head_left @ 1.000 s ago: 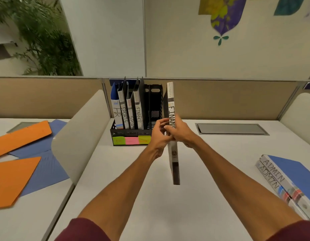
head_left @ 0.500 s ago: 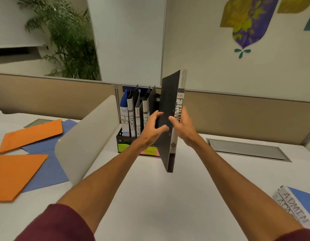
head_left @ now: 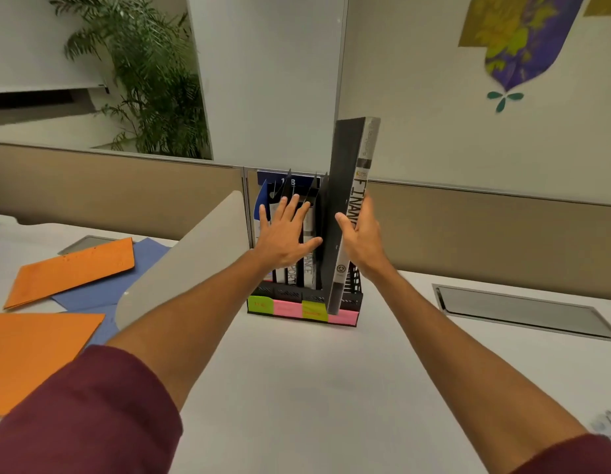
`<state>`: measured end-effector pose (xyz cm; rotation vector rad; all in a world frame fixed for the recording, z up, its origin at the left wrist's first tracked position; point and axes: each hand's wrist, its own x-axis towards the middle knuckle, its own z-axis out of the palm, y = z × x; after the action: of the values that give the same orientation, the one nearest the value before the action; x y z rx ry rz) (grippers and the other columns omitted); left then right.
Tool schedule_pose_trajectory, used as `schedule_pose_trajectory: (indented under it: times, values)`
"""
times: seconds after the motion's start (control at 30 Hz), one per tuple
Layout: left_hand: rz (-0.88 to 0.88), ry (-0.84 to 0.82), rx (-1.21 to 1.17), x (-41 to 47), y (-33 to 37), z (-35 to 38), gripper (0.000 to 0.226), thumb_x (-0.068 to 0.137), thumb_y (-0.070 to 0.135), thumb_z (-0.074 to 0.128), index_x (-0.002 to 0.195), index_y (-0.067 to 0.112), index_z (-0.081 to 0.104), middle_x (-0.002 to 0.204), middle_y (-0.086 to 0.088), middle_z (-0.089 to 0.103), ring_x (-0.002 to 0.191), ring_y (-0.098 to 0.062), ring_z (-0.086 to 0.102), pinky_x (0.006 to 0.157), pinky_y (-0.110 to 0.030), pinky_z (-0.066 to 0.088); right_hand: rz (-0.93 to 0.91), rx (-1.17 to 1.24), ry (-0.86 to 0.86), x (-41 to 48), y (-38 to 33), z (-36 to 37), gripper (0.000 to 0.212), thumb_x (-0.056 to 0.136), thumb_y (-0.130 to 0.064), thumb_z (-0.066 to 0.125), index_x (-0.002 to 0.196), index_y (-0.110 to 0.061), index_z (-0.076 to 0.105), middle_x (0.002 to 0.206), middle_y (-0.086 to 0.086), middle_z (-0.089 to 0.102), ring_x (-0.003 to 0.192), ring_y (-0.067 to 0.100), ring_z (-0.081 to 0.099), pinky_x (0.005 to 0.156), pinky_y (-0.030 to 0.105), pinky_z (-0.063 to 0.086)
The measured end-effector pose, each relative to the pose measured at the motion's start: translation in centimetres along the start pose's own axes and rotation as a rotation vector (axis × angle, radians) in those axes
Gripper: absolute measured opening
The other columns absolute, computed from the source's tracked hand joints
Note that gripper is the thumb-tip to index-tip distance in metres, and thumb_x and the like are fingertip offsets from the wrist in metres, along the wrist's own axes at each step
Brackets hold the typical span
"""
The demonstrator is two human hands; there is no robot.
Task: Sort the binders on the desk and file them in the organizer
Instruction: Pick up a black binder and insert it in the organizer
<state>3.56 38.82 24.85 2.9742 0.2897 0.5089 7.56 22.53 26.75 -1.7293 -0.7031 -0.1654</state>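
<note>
At the organizer (head_left: 348, 300), right end: FINANCE binder (head_left: 345, 200) upright

Your right hand (head_left: 364, 242) grips the black FINANCE binder by its spine, its lower end at the organizer's rightmost slots. Your left hand (head_left: 283, 239), fingers spread flat, presses on the filed binders (head_left: 307, 268).

The organizer (head_left: 350, 297) stands at the back of the worktop (head_left: 297, 388), against the partition (head_left: 485, 230). Filed binders (head_left: 307, 265) stand upright in its left compartments, and the left grip (head_left: 287, 234) lies flat against their spines. Just right of them the FINANCE binder (head_left: 348, 200) stands upright, its lower end before the organizer's right end, with the right grip (head_left: 362, 241) round its spine. A divider (head_left: 181, 268) rises left of the organizer, with folders (head_left: 71, 268) lying flat beyond it. A hatch (head_left: 523, 313) sits in the worktop to the right, and a plant (head_left: 150, 80) stands behind the partition, far left
</note>
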Motion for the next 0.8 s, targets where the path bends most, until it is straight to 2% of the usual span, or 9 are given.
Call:
schedule_pose_trajectory:
  times: [0.1,0.33,0.4,0.5,0.53,0.63,0.67,0.77,0.8]
  values:
    - [0.009,-0.031,0.068,1.9,-1.2,0.0,0.078,0.093,0.062,0.034,0.153,0.025,0.002,0.16,-0.002,-0.013,0.147,-0.023,-0.015,0.111,-0.062,-0.016,-0.005,-0.021,0.033,1.3,1.2,2.0,0.069,0.098,-0.017,0.051,0.153,-0.01,0.011,0.156,0.007,0.029,0.136,0.006,0.027,0.108,0.016,0.021]
    - [0.107,-0.015,0.149,6.4,-3.1,0.8,0.065,0.097,0.054,0.03,0.152,0.025,0.013,0.162,0.003,-0.005,0.148,-0.024,-0.01,0.103,-0.066,-0.02,-0.021,-0.056,0.084,4.5,5.0,5.7,0.07,0.097,-0.018,0.052,0.153,-0.009,0.01,0.156,0.007,0.027,0.121,-0.021,0.02,0.093,-0.011,0.015]
    - [0.115,-0.014,0.147,7.2,-3.6,1.1,0.063,0.098,0.054,0.027,0.152,0.025,0.014,0.162,0.004,-0.002,0.148,-0.023,-0.008,0.102,-0.066,-0.022,-0.032,-0.067,0.069,4.9,5.8,6.3,0.067,0.098,-0.016,0.051,0.153,-0.01,0.012,0.155,0.008,0.031,0.128,-0.013,0.027,0.1,-0.005,0.02]
    - [0.137,-0.036,0.152,7.7,-4.4,1.9,0.061,0.099,0.054,0.021,0.152,0.026,0.011,0.161,0.006,0.001,0.149,-0.023,-0.005,0.102,-0.067,-0.022,-0.053,-0.059,0.016,5.5,6.7,7.1,0.063,0.099,-0.013,0.048,0.153,-0.012,0.015,0.153,0.006,0.036,0.139,0.01,0.036,0.115,0.025,0.029]
    - [0.144,-0.035,0.15,7.7,-4.5,2.3,0.061,0.099,0.053,0.02,0.152,0.026,0.01,0.161,0.007,0.002,0.149,-0.022,-0.004,0.103,-0.067,-0.02,-0.056,-0.061,0.013,5.6,7.0,7.4,0.063,0.099,-0.013,0.047,0.153,-0.012,0.015,0.152,0.004,0.037,0.138,0.008,0.037,0.114,0.023,0.03]
    - [0.15,0.002,0.13,7.5,-4.9,3.3,0.061,0.1,0.05,0.024,0.153,0.024,0.01,0.161,0.007,0.004,0.149,-0.021,-0.003,0.107,-0.067,-0.014,-0.07,-0.091,0.054,6.2,8.0,8.2,0.062,0.099,-0.012,0.045,0.152,-0.01,0.014,0.15,-0.006,0.031,0.13,-0.017,0.03,0.102,-0.001,0.023]
    - [0.156,0.014,0.129,7.5,-5.0,3.5,0.061,0.099,0.048,0.028,0.153,0.024,0.01,0.161,0.006,0.005,0.149,-0.021,-0.003,0.108,-0.066,-0.012,-0.066,-0.094,0.066,6.4,8.3,8.5,0.061,0.1,-0.012,0.045,0.152,-0.009,0.013,0.15,-0.005,0.03,0.132,-0.014,0.03,0.101,-0.003,0.023]
    - [0.178,0.043,0.12,7.4,-5.3,3.9,0.065,0.097,0.042,0.04,0.152,0.022,0.012,0.161,0.005,0.007,0.149,-0.021,-0.002,0.11,-0.063,-0.01,-0.064,-0.06,0.084,6.6,9.4,9.5,0.059,0.101,-0.012,0.043,0.151,-0.006,0.012,0.152,0.009,0.032,0.138,0.015,0.036,0.109,0.008,0.027]
    - [0.181,0.049,0.107,7.5,-5.4,4.0,0.066,0.097,0.041,0.042,0.152,0.022,0.012,0.161,0.005,0.007,0.149,-0.021,-0.001,0.111,-0.062,-0.009,-0.063,-0.055,0.093,6.5,9.8,9.9,0.059,0.101,-0.013,0.042,0.151,-0.006,0.012,0.153,0.011,0.031,0.139,0.015,0.034,0.11,0.008,0.026]
